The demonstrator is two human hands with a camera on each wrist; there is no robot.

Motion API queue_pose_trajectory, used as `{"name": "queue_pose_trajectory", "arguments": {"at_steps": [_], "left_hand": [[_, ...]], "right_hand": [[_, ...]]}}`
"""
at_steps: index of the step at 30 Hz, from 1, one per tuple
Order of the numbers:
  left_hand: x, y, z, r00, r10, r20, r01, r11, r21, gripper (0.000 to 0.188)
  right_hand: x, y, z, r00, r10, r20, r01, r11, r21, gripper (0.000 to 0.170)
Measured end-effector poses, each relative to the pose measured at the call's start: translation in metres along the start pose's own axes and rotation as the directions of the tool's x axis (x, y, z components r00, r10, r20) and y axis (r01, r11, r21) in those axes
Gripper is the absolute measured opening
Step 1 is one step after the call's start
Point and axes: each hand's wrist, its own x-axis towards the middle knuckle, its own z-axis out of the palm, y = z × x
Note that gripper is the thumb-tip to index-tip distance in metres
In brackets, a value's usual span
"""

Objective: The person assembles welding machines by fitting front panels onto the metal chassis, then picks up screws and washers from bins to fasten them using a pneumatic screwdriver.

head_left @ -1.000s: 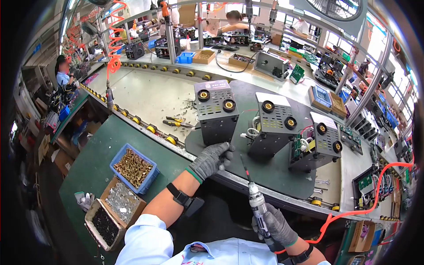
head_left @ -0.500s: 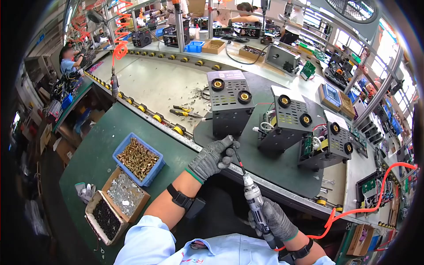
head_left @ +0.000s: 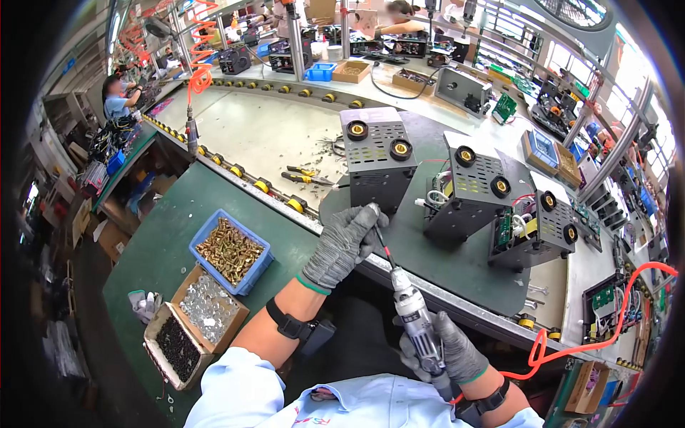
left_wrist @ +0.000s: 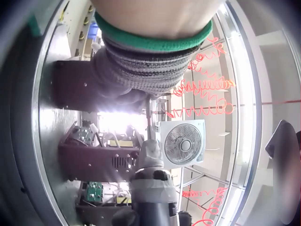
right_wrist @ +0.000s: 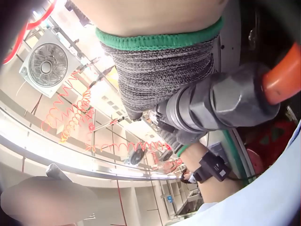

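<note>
My gloved right hand (head_left: 460, 349) grips a silver and black air screwdriver (head_left: 419, 321), its long thin bit pointing up and left. An orange hose (right_wrist: 284, 77) leaves its rear end in the right wrist view. At the tip of the bit (head_left: 383, 241) are the curled fingers of my gloved left hand (head_left: 339, 246), thumb and fingertips closed around it. A pale spot shows at those fingertips; I cannot tell what it is. Just beyond stands a dark metal machine case (head_left: 382, 160) with two round brass-centred sockets. Two similar cases, one in the middle (head_left: 467, 185) and one at right (head_left: 535, 221), have open sides showing wiring.
The cases stand on a dark green board (head_left: 457, 274) across the roller line. Pliers (head_left: 303, 177) lie left of them. At lower left are a blue bin of brass-coloured screws (head_left: 270, 258), a carton of clear pieces (head_left: 235, 317) and a box of black screws (head_left: 160, 357).
The screwdriver's bit has come up and left until its tip is at my left fingertips. The cases have shifted right in view as the head turned.
</note>
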Motion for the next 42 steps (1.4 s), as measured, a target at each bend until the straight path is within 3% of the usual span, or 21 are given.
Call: {"name": "queue_pose_trajectory", "arguments": {"at_steps": [2, 3, 4, 6, 8, 10, 11, 12, 16, 18, 19, 26, 30, 35, 42], "left_hand": [[0.004, 0.005, -0.003, 0.996, -0.015, -0.084, 0.015, 1.000, -0.002, 0.045], [0.006, 0.003, -0.008, 0.988, 0.074, -0.133, -0.060, 0.993, 0.103, 0.045], [0.016, -0.003, -0.020, 0.988, 0.074, -0.132, -0.060, 0.992, 0.111, 0.045], [0.040, -0.008, -0.045, 0.880, 0.361, -0.308, -0.316, 0.930, 0.186, 0.044], [0.055, -0.002, -0.064, 0.922, 0.295, -0.251, -0.256, 0.951, 0.175, 0.045], [0.075, 0.001, -0.075, 0.932, 0.356, -0.061, -0.305, 0.866, 0.396, 0.046], [0.079, 0.004, -0.076, 0.900, 0.435, -0.027, -0.359, 0.775, 0.521, 0.045], [0.084, 0.003, -0.078, 0.890, 0.455, -0.002, -0.397, 0.778, 0.487, 0.047], [0.087, -0.004, -0.072, 0.799, 0.601, -0.013, -0.452, 0.614, 0.647, 0.052], [0.090, -0.008, -0.075, 0.808, 0.588, -0.038, -0.409, 0.606, 0.682, 0.053], [0.093, -0.011, -0.074, 0.770, 0.637, -0.034, -0.445, 0.574, 0.687, 0.053], [0.093, -0.001, -0.072, 0.801, 0.597, -0.053, -0.388, 0.584, 0.713, 0.054], [0.097, 0.001, -0.077, 0.778, 0.628, -0.004, -0.439, 0.549, 0.711, 0.049], [0.096, 0.001, -0.081, 0.854, 0.521, -0.002, -0.420, 0.692, 0.587, 0.047], [0.093, 0.008, -0.080, 0.882, 0.470, 0.035, -0.418, 0.745, 0.520, 0.045]], "right_hand": [[0.012, 0.000, 0.005, 1.000, -0.024, -0.007, 0.023, 0.998, -0.064, 0.083], [0.017, -0.001, 0.006, 0.999, -0.050, 0.017, 0.051, 0.996, -0.072, 0.083], [0.022, -0.003, 0.008, 0.996, -0.077, 0.040, 0.080, 0.994, -0.077, 0.083], [0.028, -0.008, 0.014, 0.993, -0.110, 0.040, 0.113, 0.991, -0.067, 0.080], [0.031, -0.008, 0.012, 0.990, -0.133, 0.040, 0.136, 0.985, -0.102, 0.078], [0.032, -0.012, 0.015, 0.990, -0.137, 0.023, 0.139, 0.979, -0.151, 0.075], [0.033, -0.011, 0.015, 0.988, -0.153, 0.024, 0.155, 0.975, -0.161, 0.073], [0.035, -0.010, 0.015, 0.985, -0.172, 0.023, 0.173, 0.971, -0.168, 0.072], [0.036, -0.011, 0.019, 0.980, -0.197, 0.034, 0.200, 0.972, -0.126, 0.068], [0.036, -0.012, 0.021, 0.979, -0.200, 0.041, 0.204, 0.963, -0.173, 0.064], [0.038, -0.012, 0.020, 0.978, -0.197, 0.061, 0.205, 0.963, -0.173, 0.061], [0.047, -0.014, 0.027, 0.976, -0.214, 0.040, 0.218, 0.957, -0.191, 0.062], [0.055, -0.013, 0.029, 0.976, -0.216, 0.041, 0.220, 0.956, -0.192, 0.063], [0.065, -0.007, 0.034, 0.970, -0.243, 0.018, 0.243, 0.956, -0.167, 0.064], [0.067, -0.002, 0.043, 0.963, -0.270, 0.005, 0.267, 0.949, -0.166, 0.065]]}}
